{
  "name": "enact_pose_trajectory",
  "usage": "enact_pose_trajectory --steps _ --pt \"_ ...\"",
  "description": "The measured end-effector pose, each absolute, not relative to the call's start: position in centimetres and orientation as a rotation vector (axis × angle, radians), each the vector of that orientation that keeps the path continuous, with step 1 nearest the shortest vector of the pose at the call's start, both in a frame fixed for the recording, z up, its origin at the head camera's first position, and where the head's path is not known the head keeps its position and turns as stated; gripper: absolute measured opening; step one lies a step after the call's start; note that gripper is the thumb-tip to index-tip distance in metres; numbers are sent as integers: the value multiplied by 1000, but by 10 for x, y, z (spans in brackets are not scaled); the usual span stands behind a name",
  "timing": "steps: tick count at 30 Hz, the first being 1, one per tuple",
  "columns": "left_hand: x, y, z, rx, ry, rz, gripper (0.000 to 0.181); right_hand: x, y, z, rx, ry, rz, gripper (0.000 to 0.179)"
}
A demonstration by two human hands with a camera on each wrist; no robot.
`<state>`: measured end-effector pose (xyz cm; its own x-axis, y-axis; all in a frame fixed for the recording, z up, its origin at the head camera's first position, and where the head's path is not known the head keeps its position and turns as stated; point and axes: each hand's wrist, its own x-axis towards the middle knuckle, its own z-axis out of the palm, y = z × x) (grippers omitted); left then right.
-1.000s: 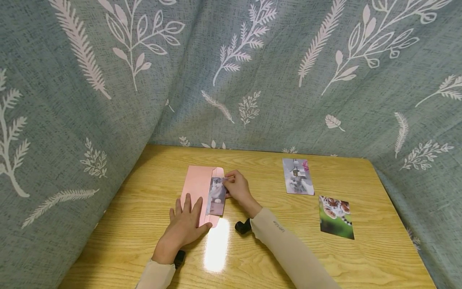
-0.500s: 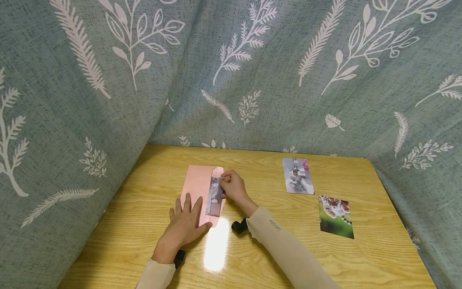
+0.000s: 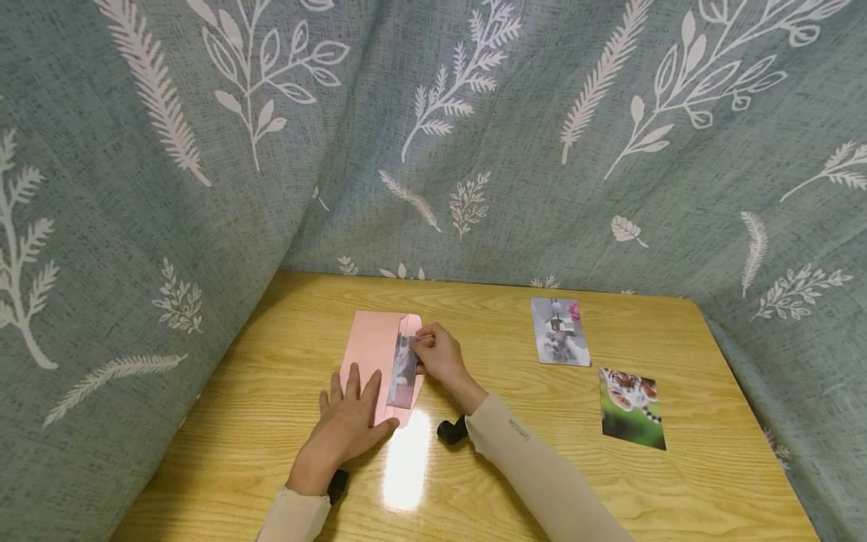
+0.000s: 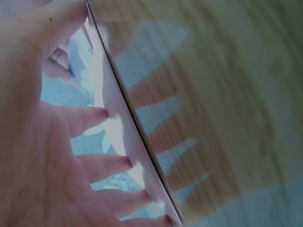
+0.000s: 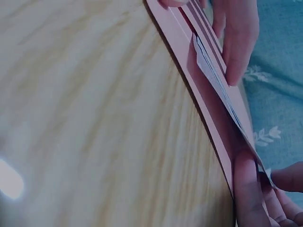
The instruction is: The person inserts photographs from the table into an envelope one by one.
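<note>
A pink envelope (image 3: pixel 368 339) lies on the table with its flap side facing right. My left hand (image 3: pixel 348 418) rests on its lower part, fingers straight and spread. A photo card (image 3: pixel 403 380) with a grey animal picture sits partly inside the envelope's opening, its left part hidden. My right hand (image 3: pixel 440 355) pinches the photo's right edge near the top corner, thumb above and fingers beneath. In the right wrist view the photo (image 5: pixel 214 78) is tilted up off the flap, and several thin layers show along its edge.
Two more photos lie to the right: a grey one with a pink flower (image 3: pixel 559 331) and a tiger picture (image 3: pixel 633 410). A leaf-patterned cloth (image 3: pixel 515 150) hangs behind and along the sides of the wooden table (image 3: pixel 488 316).
My right hand has moved slightly left with the photo, so less of the photo shows outside the envelope. My left hand has stayed in place on the envelope.
</note>
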<state>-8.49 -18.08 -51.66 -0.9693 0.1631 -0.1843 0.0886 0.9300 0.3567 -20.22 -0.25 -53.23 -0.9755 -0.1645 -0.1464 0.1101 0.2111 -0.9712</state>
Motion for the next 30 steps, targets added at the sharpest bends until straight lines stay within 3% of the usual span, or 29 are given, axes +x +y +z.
enact_pose_trajectory --steps 18,30 --pt "-84 -180 -515 182 2870 513 90 -164 24 -531 -93 2014 -1951 28" --pt "-84 -178 -514 186 2875 515 90 -157 23 -527 -123 1956 -1977 31"
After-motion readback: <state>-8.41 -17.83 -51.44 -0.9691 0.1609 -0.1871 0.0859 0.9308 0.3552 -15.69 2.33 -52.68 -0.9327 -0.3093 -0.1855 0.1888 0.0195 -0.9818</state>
